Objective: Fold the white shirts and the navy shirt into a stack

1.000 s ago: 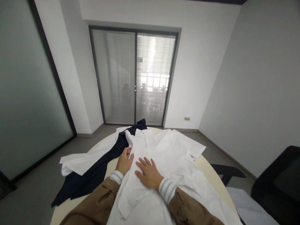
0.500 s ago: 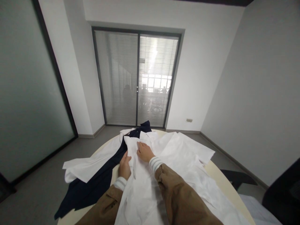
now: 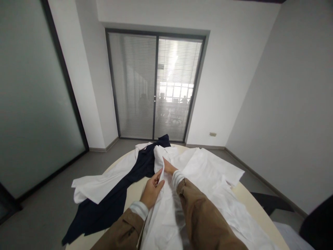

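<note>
A white shirt (image 3: 203, 173) lies spread over a round pale table (image 3: 130, 191). My left hand (image 3: 152, 191) pinches the shirt's left front edge and lifts it off the table. My right hand (image 3: 169, 168) reaches further along the same edge near the collar and grips the cloth, with its fingers partly hidden by the fabric. Both arms wear brown sleeves with striped white cuffs.
A dark navy garment (image 3: 111, 198) and another white garment (image 3: 101, 184) lie on the table's left side and hang over its edge. A dark chair (image 3: 316, 225) stands at the right. Glass doors with blinds (image 3: 156, 86) are ahead.
My right hand moved from flat on the shirt's middle up toward the collar. My left hand turned from resting on the edge to pinching and lifting it.
</note>
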`<state>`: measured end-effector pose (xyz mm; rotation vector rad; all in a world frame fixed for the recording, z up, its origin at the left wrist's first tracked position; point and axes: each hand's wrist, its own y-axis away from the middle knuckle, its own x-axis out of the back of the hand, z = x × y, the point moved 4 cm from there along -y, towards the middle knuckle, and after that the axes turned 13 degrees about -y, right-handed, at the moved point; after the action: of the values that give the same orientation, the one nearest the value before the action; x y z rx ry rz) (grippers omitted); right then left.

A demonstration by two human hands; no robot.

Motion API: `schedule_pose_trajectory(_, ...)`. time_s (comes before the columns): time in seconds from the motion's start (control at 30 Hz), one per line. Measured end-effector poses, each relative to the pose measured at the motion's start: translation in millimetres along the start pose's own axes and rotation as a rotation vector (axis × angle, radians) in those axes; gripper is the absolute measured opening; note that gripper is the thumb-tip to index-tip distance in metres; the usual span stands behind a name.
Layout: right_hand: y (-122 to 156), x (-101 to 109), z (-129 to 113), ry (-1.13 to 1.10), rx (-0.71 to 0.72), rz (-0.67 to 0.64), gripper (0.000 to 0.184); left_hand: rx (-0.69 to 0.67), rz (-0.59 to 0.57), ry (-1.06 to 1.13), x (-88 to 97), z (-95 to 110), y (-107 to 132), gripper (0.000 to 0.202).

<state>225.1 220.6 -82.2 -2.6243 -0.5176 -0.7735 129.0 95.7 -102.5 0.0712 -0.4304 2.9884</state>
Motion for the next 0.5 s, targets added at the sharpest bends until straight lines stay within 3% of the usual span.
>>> schedule_pose_trajectory(0.17, 3.3, 17.0, -6.9, -0.131, -0.122, 0.080, 0.071, 0.044, 0.008, -0.087, -3.2, -1.1, -1.2, 0.062)
schedule_pose_trajectory(0.3, 11.2, 24.5, -10.8, -0.186, -0.264, 0.152, 0.067, 0.049, 0.024, -0.139, -4.3, -3.9, -1.0, 0.056)
schedule_pose_trajectory(0.4, 17.5, 27.8, -11.6, -0.095, -0.308, 0.202, 0.079, 0.057, -0.002, -0.127, -6.7, -3.7, 0.9, 0.050)
schedule_pose_trajectory(0.5, 22.7, 31.1, -8.1, 0.052, -0.310, 0.240, 0.067, 0.056, -0.021, -0.151, -8.8, -2.7, 3.3, 0.042)
